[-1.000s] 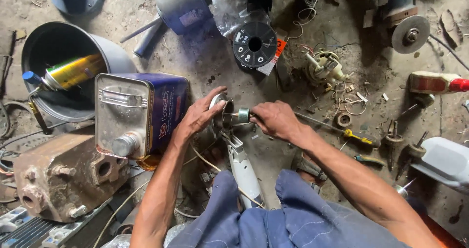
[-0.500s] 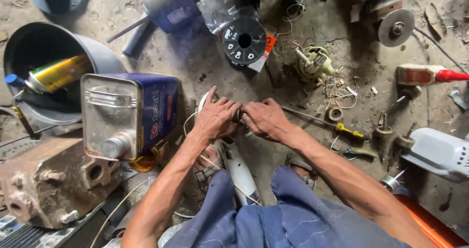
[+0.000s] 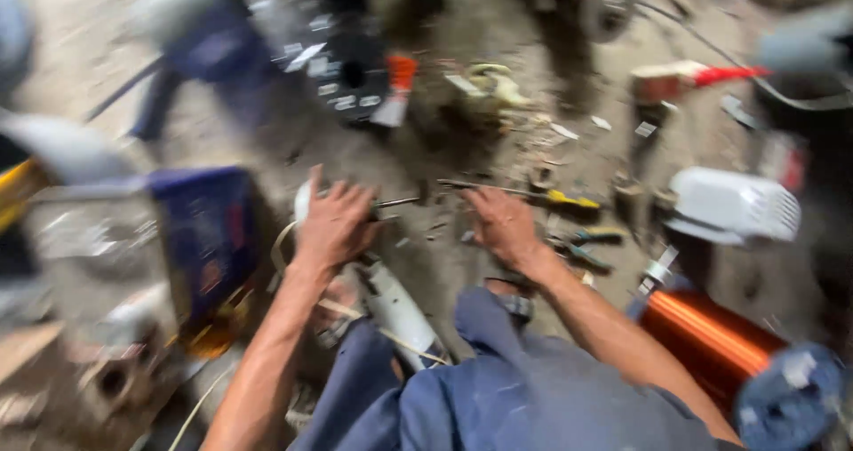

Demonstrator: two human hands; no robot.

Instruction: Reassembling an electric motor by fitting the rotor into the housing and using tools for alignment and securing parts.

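just beyond right hand [image 3: 503, 224], screwdriver [image 3: 533, 193]

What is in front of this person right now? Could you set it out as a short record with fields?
view: head camera looking down, picture blurred
setting: dusty floor strewn with tools and parts
left hand: pressed on the end of a white part, with a thin metal rod at its fingertips
right hand: spread flat on the floor, holding nothing
near right hand: yellow-handled screwdriver, pliers
left side: blue metal can
right side: copper wire coil, white housing
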